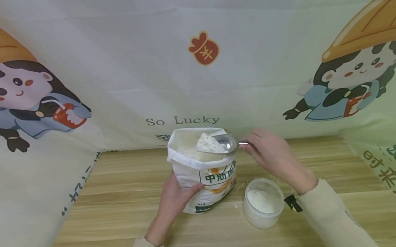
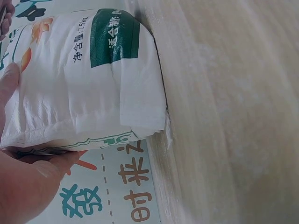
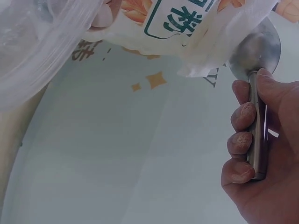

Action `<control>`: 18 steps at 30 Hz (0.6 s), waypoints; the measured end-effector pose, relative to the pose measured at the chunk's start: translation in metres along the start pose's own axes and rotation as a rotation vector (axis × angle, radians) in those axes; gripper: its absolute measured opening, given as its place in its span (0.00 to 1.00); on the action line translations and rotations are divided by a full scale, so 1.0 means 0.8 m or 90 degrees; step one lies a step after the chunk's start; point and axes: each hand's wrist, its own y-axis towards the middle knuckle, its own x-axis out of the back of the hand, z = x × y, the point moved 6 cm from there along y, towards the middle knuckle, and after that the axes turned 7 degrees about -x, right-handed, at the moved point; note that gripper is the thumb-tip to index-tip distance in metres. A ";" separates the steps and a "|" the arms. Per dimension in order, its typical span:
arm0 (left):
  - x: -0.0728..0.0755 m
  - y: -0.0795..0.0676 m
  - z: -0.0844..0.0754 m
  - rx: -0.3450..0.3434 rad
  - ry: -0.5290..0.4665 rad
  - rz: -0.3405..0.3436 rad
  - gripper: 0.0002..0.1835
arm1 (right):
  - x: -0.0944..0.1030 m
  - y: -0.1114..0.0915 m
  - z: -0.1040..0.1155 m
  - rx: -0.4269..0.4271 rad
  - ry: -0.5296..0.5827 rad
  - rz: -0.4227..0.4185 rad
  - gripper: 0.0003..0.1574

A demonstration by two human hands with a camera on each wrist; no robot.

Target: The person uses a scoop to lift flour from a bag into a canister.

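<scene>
A white flour bag (image 1: 190, 175) with green lettering stands with its top folded open. My left hand (image 1: 174, 194) grips the bag's lower left side, thumb across the front and fingers behind it. In the left wrist view the bag (image 2: 93, 93) rests with its bottom on the table. My right hand (image 1: 269, 153) holds a metal scoop (image 1: 230, 142) heaped with white flour (image 1: 210, 143) over the bag's mouth. The right wrist view shows the fingers, dusted white, curled round the scoop's handle (image 3: 258, 135). Below that hand stands a clear round tub (image 1: 264, 216) with flour inside.
The wooden table (image 1: 121, 200) runs back to a pale printed cloth (image 1: 132, 67) close behind the bag. Cloth also hangs at both sides. White specks lie on the table between bag and tub. The right sleeve (image 1: 331, 213) is just right of the tub.
</scene>
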 end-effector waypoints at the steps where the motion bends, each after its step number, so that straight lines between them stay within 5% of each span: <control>1: 0.000 0.000 0.000 0.000 0.001 0.000 0.37 | 0.000 -0.001 -0.001 -0.001 0.001 -0.004 0.09; 18: 0.000 0.000 -0.002 -0.002 0.017 0.005 0.39 | 0.016 -0.017 -0.012 -0.009 0.011 -0.035 0.07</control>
